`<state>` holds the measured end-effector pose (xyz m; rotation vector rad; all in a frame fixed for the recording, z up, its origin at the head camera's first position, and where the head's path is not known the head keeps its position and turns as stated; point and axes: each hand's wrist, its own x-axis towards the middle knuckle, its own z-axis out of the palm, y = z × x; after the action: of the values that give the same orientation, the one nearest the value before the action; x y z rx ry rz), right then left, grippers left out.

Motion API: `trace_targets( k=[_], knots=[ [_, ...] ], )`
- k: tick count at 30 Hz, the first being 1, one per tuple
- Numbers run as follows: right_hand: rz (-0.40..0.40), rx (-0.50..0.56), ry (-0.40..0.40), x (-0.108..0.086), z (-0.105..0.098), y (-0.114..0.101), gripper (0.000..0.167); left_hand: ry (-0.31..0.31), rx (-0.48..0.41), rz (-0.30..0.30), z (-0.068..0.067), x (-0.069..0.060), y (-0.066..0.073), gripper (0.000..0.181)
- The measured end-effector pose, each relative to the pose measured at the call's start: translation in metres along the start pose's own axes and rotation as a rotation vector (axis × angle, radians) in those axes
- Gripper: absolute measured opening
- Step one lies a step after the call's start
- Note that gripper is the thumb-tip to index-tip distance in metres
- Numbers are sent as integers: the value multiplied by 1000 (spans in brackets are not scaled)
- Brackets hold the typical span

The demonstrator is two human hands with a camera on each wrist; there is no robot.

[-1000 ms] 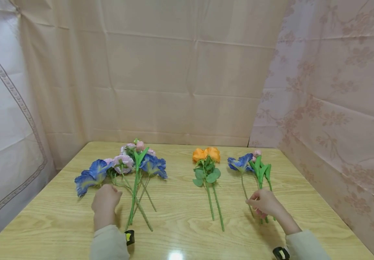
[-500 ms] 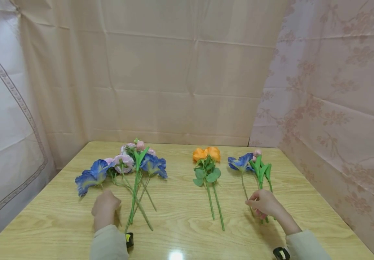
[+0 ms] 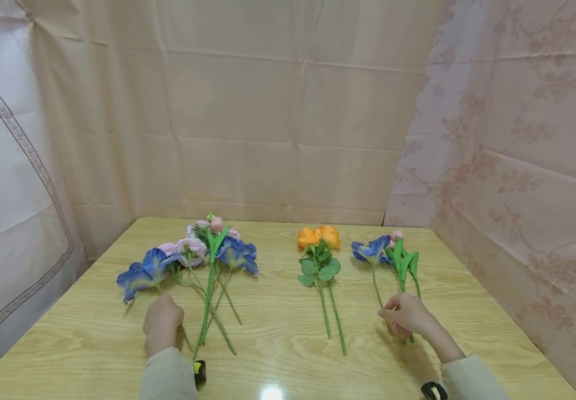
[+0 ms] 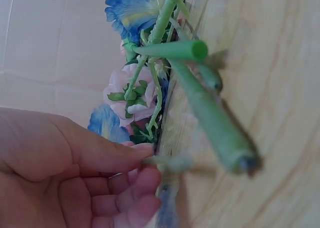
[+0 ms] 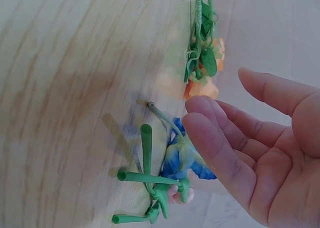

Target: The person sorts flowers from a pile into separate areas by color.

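Evidently, the left hand (image 3: 163, 316) pinches the thin stem (image 3: 185, 338) of a blue artificial flower (image 3: 145, 272) between thumb and fingers, at the lower left of the frame. The stem runs slantwise: its bloom lies just beyond the knuckles toward the upper left, while the bare tail shows at the hand's lower right. The right hand (image 3: 407, 314), well apart at the lower right, is relaxed and grips nothing, its fingers loosely bent near green tulips (image 3: 401, 261) and a second blue flower (image 3: 370, 250). The held bloom looks like ruffled fabric, yellowish toward its base. Right of the left hand, pink peony-like blooms (image 3: 191, 251) top a tangle of crossed stems, whose ends look like smooth, stiff plastic in the left wrist view. Two orange roses (image 3: 317, 238) lie right of centre on the glossy, wood-grained tabletop (image 3: 278, 305).
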<state>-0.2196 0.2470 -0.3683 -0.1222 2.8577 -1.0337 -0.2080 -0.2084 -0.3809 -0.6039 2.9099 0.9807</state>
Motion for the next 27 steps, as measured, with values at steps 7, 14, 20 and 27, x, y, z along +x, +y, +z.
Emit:
trace_targets(
  k=[7,14,20,27],
  knots=[
    [22,-2,-4,0,0,0,16,128,-50,59,1,1,-3,4],
    [7,-3,-1,-1,2,0,14,277,-170,88,-1,-4,1,8],
    [-1,1,-2,-2,2,0,13,366,-181,145,-3,-5,8,7],
    [21,12,-8,-1,4,-1,12,314,-196,177,-4,-8,23,31]
  ],
)
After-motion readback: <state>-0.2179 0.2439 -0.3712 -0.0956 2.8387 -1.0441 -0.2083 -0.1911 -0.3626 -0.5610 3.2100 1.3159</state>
